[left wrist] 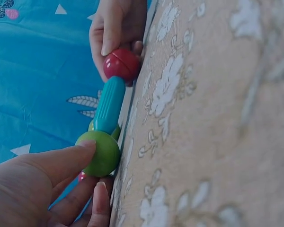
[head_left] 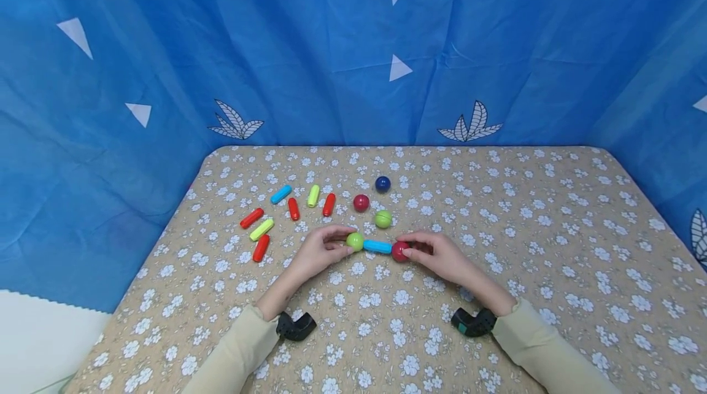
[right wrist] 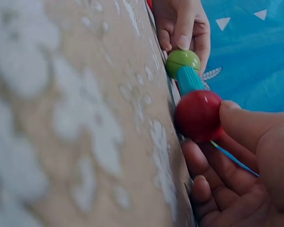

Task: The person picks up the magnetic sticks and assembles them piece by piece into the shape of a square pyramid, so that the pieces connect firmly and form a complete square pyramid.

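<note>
A blue ribbed rod lies between a green ball and a red ball, one at each end, forming a short bar low over the table. My left hand pinches the green ball between thumb and fingers. On the other side my right hand pinches the red ball the same way. The left wrist view shows the rod meeting both balls end to end. From the right wrist, the near red ball covers part of the rod.
Just beyond the hands sit a second green ball, another red ball and a dark blue ball. Several loose rods, such as a red rod and a blue rod, are scattered left on the flowered tablecloth. A blue curtain hangs behind.
</note>
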`<action>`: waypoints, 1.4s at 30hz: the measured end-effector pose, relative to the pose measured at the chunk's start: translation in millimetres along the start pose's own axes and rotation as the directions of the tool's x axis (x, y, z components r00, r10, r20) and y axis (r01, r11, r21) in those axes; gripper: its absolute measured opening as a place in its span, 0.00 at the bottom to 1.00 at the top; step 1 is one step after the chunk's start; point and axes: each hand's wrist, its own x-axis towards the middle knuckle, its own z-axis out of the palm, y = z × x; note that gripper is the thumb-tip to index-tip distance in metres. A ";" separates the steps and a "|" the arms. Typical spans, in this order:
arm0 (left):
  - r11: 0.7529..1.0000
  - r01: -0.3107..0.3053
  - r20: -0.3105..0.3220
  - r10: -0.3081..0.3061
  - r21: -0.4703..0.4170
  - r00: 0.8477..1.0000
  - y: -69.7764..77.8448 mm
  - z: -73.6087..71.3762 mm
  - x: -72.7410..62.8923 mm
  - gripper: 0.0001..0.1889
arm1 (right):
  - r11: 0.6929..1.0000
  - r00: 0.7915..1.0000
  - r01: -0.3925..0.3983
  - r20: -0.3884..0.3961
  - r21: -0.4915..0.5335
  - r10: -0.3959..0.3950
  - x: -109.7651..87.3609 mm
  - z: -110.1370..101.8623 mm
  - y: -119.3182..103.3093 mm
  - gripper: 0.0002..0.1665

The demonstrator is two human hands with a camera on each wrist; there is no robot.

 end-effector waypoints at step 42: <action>0.997 0.024 0.046 -0.020 -0.080 0.999 4.5 14.3 24.9 0.18 | 0.992 0.961 0.117 0.244 0.053 -0.127 -3.6 5.7 -14.1 0.09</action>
